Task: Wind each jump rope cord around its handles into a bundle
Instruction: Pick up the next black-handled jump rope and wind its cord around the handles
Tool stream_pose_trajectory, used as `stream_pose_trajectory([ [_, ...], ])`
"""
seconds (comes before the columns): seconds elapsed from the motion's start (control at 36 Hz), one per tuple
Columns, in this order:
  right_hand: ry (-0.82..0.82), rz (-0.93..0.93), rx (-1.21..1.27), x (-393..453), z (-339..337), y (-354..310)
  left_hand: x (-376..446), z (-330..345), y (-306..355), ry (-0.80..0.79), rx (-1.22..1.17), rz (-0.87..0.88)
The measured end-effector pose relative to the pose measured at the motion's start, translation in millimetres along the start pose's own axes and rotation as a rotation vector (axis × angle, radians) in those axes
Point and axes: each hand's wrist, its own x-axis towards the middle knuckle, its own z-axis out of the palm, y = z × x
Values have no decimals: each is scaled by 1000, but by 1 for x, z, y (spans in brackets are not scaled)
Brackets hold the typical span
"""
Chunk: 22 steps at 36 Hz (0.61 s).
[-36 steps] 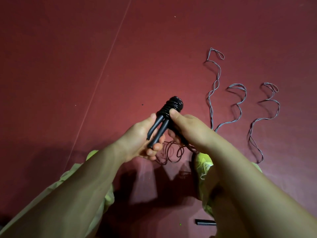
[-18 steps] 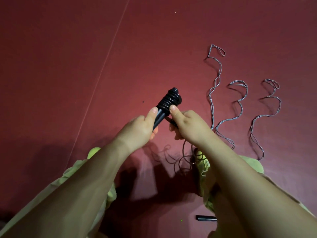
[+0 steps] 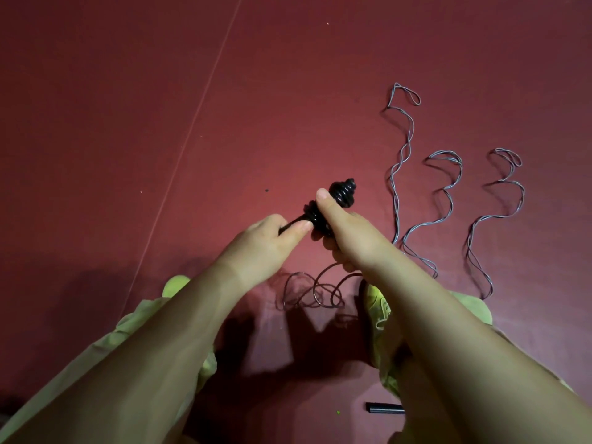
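While the left hand (image 3: 272,238) grips the handles (image 3: 290,226), the right hand (image 3: 349,232) clasps the wound bundle (image 3: 342,193).

Bundle (image 3: 339,200): sitting between the hands, above the floor (image 3: 128,123).
Left hand (image 3: 272,241): lying left of the bundle, gripping the handle ends.
Right hand (image 3: 349,232): lying right of the bundle, thumb resting on the windings.
Loose cord (image 3: 315,291): trailing down from the right hand, coiling on the floor below both hands.
Grey ropes (image 3: 448,200): lying on the floor, right of the hands.
Small tube (image 3: 384,407): lying on the floor, nearest the person, beside the right forearm.
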Motion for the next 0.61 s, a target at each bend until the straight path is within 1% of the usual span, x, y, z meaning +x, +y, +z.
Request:
stream_pose_trajectory([
  [0.06,48,-26,-10,1,-1,-1,1,0,0,-49,-55,-2],
  [0.11,85,-41,19,1,-3,-3,1,-1,1,-160,-177,-11],
  [0.17,99,-57,78,-1,-5,-6,-3,-5,8,-309,-403,-66],
  [0.19,96,-67,115,-2,-6,-8,-6,-8,11,-399,-527,-131],
  [0.25,68,-92,216,-6,-8,-10,-9,-14,16,-586,-762,-228],
  [0.31,20,-121,326,-10,-8,-12,-11,-18,19,-698,-977,-277],
  [0.36,-48,-155,408,-14,-7,-13,-14,-18,20,-749,-1130,-288],
  [0.39,-81,-172,438,-16,-6,-14,-16,-16,20,-804,-1193,-283],
  [0.42,-101,-184,450,-18,-5,-16,-17,-13,19,-898,-1260,-273],
  [0.47,-99,-206,425,-22,-6,-18,-20,-4,17,-1123,-1395,-247],
  [0.5,-87,-221,395,-23,-7,-19,-20,-1,17,-1208,-1440,-247],
  [0.53,-70,-237,346,-22,-8,-18,-20,1,17,-1259,-1465,-250],
  [0.58,-36,-261,229,-19,-8,-16,-20,3,18,-1261,-1451,-244],
  [0.61,-25,-265,164,-18,-9,-16,-19,2,20,-1221,-1415,-250],
])
